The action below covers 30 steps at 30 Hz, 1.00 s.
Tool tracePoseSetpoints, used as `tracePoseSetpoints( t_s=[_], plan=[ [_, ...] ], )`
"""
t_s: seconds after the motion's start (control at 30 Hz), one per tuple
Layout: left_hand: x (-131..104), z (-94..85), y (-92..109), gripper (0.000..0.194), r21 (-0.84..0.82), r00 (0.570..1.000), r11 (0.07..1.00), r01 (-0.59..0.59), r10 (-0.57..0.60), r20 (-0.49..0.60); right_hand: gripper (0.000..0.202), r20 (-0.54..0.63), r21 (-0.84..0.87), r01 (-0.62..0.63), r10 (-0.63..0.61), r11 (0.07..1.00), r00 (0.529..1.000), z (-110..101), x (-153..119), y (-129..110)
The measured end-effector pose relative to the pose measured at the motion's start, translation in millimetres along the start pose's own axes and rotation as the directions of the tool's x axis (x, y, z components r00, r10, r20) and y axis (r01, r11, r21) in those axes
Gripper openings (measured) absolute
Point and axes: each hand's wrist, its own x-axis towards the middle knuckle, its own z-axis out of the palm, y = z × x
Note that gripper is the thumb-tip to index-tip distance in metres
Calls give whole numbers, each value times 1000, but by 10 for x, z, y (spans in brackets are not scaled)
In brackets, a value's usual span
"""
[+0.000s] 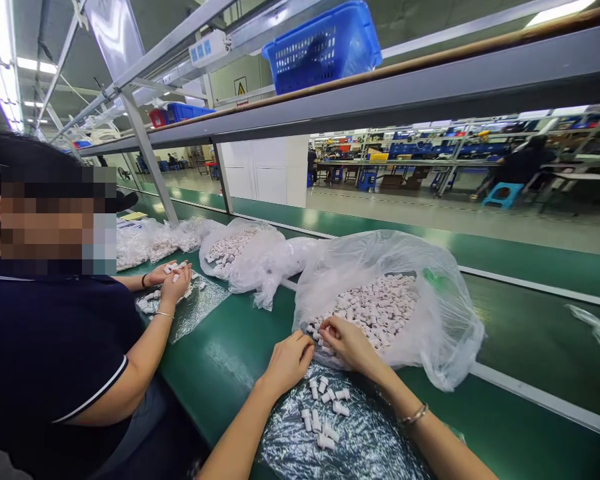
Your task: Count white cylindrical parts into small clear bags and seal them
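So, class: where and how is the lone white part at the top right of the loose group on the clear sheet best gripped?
Pinch the white part across its short barrel from above, fingers on its long sides. It lies flat on the clear sheet, apart from its neighbours, so a top-down grip probably has room. It is too small for finer detail.

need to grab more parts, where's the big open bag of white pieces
In the head view the open plastic bag lies on the green table, right of centre, just beyond both hands; the right hand reaches into its mouth, the left hand beside it.
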Motion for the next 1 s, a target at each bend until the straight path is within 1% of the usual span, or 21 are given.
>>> tracePoseSetpoints(
  t_s=[0.03, 0.1, 0.17, 0.27, 0.37, 0.4, 0.47, 0.5, 0.57, 0.63, 0.7, 0.77, 0.8, 0.83, 0.93, 1.0],
  plan=[
    [-1, 0, 3, 19, 2, 1000, 1000, 0, 0, -1, 19, -3, -45, 3, -4, 999, 1000, 48, -1, 1],
    [-3, 1, 11, 19, 3, 1000, 1000, 2, -2, -3, 15, -3, -124, -1, 1, 992, 1000, 112, -15, 7],
    [-6, 1, 16, 18, 3, 1000, 1000, 5, -5, -5, 13, -1, -181, -13, 13, 983, 1000, 125, -32, 4],
    [-9, -6, 13, 18, 0, 1000, 1000, 9, -9, -6, 12, -12, -231, -37, 35, 972, 999, 47, -53, -40],
    [-6, -18, 3, 17, -8, 1000, 1000, 12, -12, 0, 15, 19, -240, -17, 23, 971, 1000, -115, -104, -153],
    [-4, -21, 0, 18, -10, 1000, 1000, 13, -13, 1, 17, 60, -232, 8, 6, 973, 998, -172, -137, -209],
    [0, -26, -2, 18, -15, 1000, 1000, 16, -16, 4, 17, 206, -205, 87, -44, 975, 978, -265, -225, -343],
    [2, -28, -1, 19, -17, 1000, 1000, 19, -19, 4, 16, 290, -193, 136, -76, 972, 954, -295, -278, -418],
    [2, -32, 6, 20, -20, 1000, 1000, 23, -23, 4, 12, 434, -194, 233, -129, 953, 892, -318, -386, -573],
    [-5, -42, 17, 21, -23, 1000, 999, 24, -24, 6, 6, 513, -223, 292, -143, 930, 846, -314, -477, -708],
    [-17, -61, 30, 22, -28, 1000, 999, 16, -15, 18, 5, 546, -243, 307, -132, 920, 827, -313, -530, -794],
    [-32, -88, 42, 24, -37, 999, 999, 2, 0, 35, 8, 543, -228, 306, -141, 924, 828, -331, -534, -808],
    [-39, -102, 47, 24, -42, 999, 999, -7, 9, 44, 9, 526, -211, 304, -155, 929, 837, -343, -516, -786],
    [-45, -115, 51, 25, -48, 998, 999, -15, 18, 53, 9, 490, -202, 295, -164, 934, 856, -354, -486, -746],
    [-52, -134, 54, 27, -62, 997, 997, -35, 40, 71, 11, 307, -241, 205, -125, 949, 943, -337, -351, -556],
    [-49, -130, 49, 28, -70, 996, 997, -41, 46, 76, 14, 184, -293, 130, -77, 947, 980, -271, -257, -412]
  ],
)
